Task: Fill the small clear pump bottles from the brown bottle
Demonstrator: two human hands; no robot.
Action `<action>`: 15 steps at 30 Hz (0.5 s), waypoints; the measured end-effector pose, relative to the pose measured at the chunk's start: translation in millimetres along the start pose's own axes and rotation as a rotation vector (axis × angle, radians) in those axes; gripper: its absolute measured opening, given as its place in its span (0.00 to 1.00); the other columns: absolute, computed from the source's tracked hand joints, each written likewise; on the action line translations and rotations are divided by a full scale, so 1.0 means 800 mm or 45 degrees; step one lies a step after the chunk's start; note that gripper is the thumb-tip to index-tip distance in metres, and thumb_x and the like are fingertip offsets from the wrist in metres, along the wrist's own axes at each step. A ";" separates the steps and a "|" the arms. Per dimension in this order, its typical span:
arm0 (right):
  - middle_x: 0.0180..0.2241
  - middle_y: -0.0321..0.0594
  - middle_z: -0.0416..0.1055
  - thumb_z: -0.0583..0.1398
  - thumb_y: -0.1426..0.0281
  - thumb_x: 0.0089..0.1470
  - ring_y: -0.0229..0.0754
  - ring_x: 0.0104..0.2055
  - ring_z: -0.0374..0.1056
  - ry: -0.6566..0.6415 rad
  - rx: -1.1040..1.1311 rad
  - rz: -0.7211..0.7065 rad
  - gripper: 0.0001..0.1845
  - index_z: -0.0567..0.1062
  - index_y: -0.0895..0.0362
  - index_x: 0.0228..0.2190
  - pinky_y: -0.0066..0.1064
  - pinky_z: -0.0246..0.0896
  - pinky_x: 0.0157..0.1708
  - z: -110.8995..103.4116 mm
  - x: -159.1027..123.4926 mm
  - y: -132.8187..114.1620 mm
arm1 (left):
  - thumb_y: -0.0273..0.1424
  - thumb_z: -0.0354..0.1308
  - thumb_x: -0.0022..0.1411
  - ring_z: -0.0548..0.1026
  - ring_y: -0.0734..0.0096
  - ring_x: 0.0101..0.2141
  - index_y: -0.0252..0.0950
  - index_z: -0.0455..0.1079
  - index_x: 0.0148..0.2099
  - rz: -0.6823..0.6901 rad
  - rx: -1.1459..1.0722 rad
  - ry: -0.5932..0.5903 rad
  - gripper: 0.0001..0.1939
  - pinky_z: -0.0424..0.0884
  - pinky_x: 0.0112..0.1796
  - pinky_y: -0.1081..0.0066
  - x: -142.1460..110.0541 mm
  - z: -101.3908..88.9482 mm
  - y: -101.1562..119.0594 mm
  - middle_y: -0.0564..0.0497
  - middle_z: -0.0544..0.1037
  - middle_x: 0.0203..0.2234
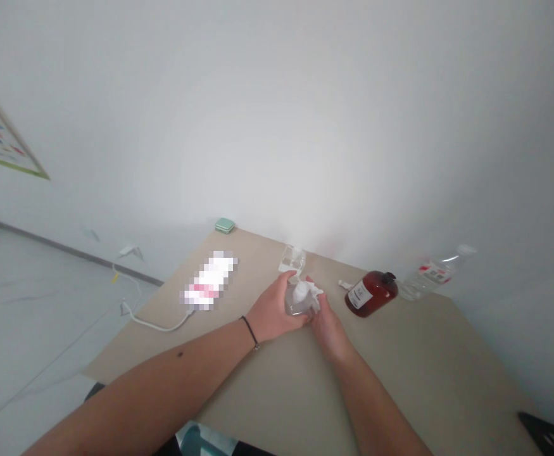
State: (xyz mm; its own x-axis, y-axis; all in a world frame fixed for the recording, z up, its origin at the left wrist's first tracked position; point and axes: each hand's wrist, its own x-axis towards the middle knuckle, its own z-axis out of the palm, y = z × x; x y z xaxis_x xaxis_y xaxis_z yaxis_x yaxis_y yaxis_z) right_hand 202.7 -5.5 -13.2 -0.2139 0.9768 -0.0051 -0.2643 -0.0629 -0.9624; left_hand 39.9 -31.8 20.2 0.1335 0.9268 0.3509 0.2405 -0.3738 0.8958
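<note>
My left hand (275, 310) is wrapped round a small clear container (294, 308) above the middle of the table. A white crumpled tissue (301, 291) sits at the container's mouth. My right hand (326, 322) is closed on the tissue's right end, its fingers close against the container's side; some of its fingertips are hidden. Just behind my hands stands another clear item (292, 258) with a white label. To the right of my right hand are a small white piece (345, 285) and a brown-red bottle (370, 294) with a dark cap and a white label.
A clear plastic bottle (435, 273) with a red and white label is at the table's back right. On the left lie a blurred-out phone (210, 280) on a white cable (163, 329) and a green case (224, 225). The wall (305, 126) borders the table's (400, 380) far edge.
</note>
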 end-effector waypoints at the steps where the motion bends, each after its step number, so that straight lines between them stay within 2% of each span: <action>1: 0.58 0.38 0.73 0.59 0.40 0.53 0.51 0.63 0.65 -0.004 0.054 0.049 0.35 0.75 0.47 0.54 0.49 0.53 0.66 0.003 -0.001 -0.002 | 0.28 0.70 0.46 0.73 0.50 0.54 0.37 0.52 0.64 0.022 -0.072 -0.017 0.46 0.68 0.56 0.52 -0.001 0.000 0.001 0.40 0.73 0.54; 4: 0.59 0.38 0.72 0.60 0.39 0.50 0.52 0.65 0.63 -0.066 0.146 0.103 0.35 0.77 0.47 0.51 0.49 0.49 0.68 0.015 -0.007 -0.010 | 0.25 0.69 0.47 0.74 0.54 0.53 0.40 0.48 0.65 0.085 -0.226 -0.005 0.47 0.69 0.55 0.54 -0.004 -0.001 0.001 0.42 0.74 0.53; 9: 0.61 0.37 0.70 0.60 0.37 0.48 0.51 0.68 0.57 -0.126 0.152 0.029 0.36 0.79 0.47 0.49 0.48 0.42 0.70 0.030 -0.022 -0.020 | 0.26 0.68 0.51 0.75 0.56 0.50 0.40 0.45 0.65 0.016 -0.324 0.117 0.45 0.69 0.54 0.56 0.002 -0.010 -0.003 0.44 0.76 0.48; 12: 0.63 0.36 0.68 0.59 0.37 0.48 0.50 0.69 0.56 -0.107 0.164 -0.013 0.37 0.76 0.44 0.52 0.47 0.42 0.70 0.029 -0.026 -0.025 | 0.27 0.69 0.49 0.76 0.54 0.49 0.39 0.47 0.63 0.030 -0.245 0.039 0.45 0.70 0.53 0.54 0.002 -0.014 0.002 0.43 0.74 0.49; 15: 0.62 0.36 0.68 0.58 0.36 0.50 0.51 0.67 0.59 -0.078 0.180 -0.017 0.37 0.75 0.44 0.54 0.49 0.47 0.69 0.024 -0.024 -0.029 | 0.27 0.71 0.45 0.74 0.51 0.51 0.39 0.49 0.62 0.128 -0.246 -0.077 0.47 0.69 0.54 0.53 -0.001 -0.011 0.006 0.41 0.72 0.52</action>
State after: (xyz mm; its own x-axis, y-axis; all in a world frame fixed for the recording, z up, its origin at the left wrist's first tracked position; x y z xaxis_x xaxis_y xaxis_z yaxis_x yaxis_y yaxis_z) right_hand 194.4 -26.6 14.3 -0.2653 0.9638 0.0282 -0.3965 -0.0824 -0.9143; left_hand 32.7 -33.9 26.2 0.2060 0.8793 0.4293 0.0352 -0.4451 0.8948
